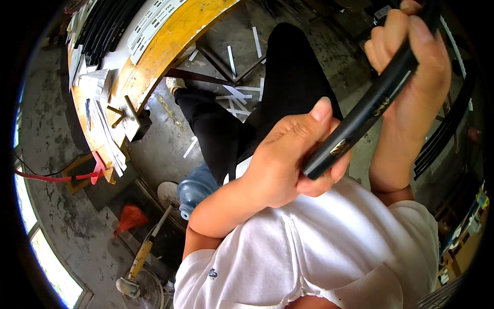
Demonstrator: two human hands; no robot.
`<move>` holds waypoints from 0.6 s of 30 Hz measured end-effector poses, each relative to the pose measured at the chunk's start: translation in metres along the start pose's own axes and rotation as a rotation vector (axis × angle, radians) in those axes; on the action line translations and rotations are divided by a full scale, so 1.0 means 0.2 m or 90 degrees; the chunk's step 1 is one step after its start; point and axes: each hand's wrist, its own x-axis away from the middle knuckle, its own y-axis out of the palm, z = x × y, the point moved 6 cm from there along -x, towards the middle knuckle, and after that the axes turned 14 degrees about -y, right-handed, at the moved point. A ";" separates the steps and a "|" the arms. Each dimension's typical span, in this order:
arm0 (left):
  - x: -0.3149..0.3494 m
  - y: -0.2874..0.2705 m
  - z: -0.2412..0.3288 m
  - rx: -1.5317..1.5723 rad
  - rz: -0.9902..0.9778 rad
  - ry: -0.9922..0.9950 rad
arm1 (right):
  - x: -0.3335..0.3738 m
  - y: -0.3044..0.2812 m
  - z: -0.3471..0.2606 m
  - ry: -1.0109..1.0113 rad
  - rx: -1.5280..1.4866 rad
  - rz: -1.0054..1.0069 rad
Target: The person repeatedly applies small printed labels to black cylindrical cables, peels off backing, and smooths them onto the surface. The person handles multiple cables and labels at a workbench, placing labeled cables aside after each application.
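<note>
A long black rod or tube (364, 112) with gold markings slants across the right half of the view, its near end toward my body. My left hand (296, 152) is closed around it close to that end, the thumb lying on its upper side. Higher up, my right hand (417, 56) grips the same rod with fingers wrapped around it. The rod's far end runs out past the top right edge. Both hands hold it above my lap, clear of the workbench.
At the upper left stands a yellow-edged workbench (170, 44) bearing several black rods (105, 31), white printed sheets (152, 28) and a metal clamp (126, 110). White strips (236, 95) litter the floor. A blue water jug (198, 188) and a fan (144, 288) are at lower left; more black rods (445, 131) lie right.
</note>
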 end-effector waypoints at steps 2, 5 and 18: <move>0.01 -0.01 0.01 -0.018 -0.011 -0.027 | -0.02 -0.08 -0.02 -0.027 0.055 -0.029; 0.00 -0.10 0.02 -0.089 0.032 0.104 | -0.03 -0.12 -0.05 -0.056 0.035 -0.010; 0.62 -1.63 -0.37 -0.872 1.025 -0.492 | -0.06 -0.27 -0.09 -0.114 0.064 0.039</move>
